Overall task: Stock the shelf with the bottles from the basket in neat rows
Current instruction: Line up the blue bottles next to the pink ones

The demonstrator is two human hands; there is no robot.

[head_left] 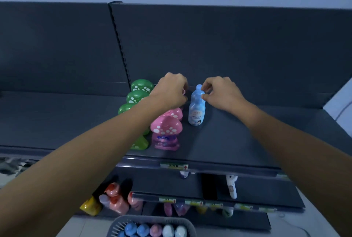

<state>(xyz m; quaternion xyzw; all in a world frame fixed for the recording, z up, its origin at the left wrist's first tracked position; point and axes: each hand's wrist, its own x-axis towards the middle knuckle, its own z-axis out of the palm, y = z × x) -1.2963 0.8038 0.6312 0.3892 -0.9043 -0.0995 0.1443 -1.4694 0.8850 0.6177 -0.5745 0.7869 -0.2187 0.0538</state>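
Note:
On the dark top shelf stands a row of green mushroom-capped bottles and, right of it, a row of pink mushroom-capped bottles. My left hand is closed over the rearmost pink bottle, which is mostly hidden under it. A light blue bottle stands upright right of the pink row; my right hand pinches its neck and cap. The grey basket at the bottom holds several blue, pink and white bottles.
Lower shelves carry orange-red bottles, a yellow item and a white object. Price tags line the shelf edges. The top shelf's back panel rises behind, and dark shelf surface extends right of the blue bottle.

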